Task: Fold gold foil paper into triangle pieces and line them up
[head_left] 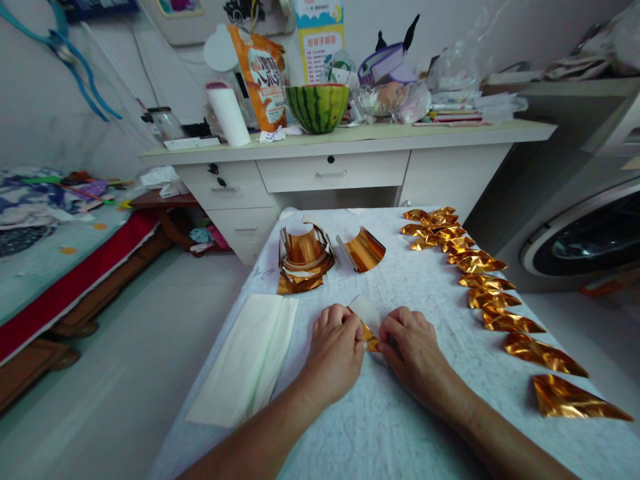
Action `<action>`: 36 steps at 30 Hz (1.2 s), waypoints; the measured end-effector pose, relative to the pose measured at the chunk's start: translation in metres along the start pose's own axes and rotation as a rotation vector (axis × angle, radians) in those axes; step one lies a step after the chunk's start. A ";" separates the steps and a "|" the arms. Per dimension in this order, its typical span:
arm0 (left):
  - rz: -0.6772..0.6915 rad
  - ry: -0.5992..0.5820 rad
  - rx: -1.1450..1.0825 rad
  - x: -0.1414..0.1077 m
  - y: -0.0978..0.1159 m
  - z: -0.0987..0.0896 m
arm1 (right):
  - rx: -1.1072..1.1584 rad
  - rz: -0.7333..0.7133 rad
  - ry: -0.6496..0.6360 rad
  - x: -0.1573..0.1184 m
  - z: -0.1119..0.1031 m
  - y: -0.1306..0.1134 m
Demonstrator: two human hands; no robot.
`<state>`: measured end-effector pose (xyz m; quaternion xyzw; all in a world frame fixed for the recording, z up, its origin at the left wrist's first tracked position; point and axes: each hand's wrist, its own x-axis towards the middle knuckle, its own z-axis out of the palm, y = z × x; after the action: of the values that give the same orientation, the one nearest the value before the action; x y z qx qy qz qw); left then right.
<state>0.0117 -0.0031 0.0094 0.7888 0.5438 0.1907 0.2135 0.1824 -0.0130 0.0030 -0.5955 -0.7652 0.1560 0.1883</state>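
Note:
Between my two hands, at the middle of the cloth-covered table, is a sheet of gold foil, partly hidden by my fingers. A pale, whitish sheet shows just beyond it. My left hand has its fingers curled and closed on the foil's left side. My right hand pinches at the foil's right edge with thumb and fingers together. Farther off lie a stack of curled gold foil sheets and one single curled foil sheet. Left of my left hand lies a stack of pale paper.
Several folded gold foil pieces line the table's right side. Behind the table stands a white desk with a cut watermelon and an orange snack bag. A bed is at left, a washing machine at right.

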 end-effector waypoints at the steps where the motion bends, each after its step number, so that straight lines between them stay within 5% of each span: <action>1: -0.003 -0.011 -0.002 0.000 0.000 -0.001 | -0.005 -0.001 -0.002 0.000 0.001 0.000; 14: -0.004 -0.024 -0.002 0.000 -0.004 0.002 | -0.166 -0.003 0.018 -0.003 0.002 -0.009; 36: 0.030 -0.018 -0.036 0.000 -0.007 0.000 | -0.103 -0.004 0.075 -0.008 -0.003 0.023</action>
<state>0.0059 -0.0012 0.0056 0.7947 0.5265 0.1965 0.2296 0.2057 -0.0152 -0.0058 -0.6082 -0.7660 0.0936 0.1861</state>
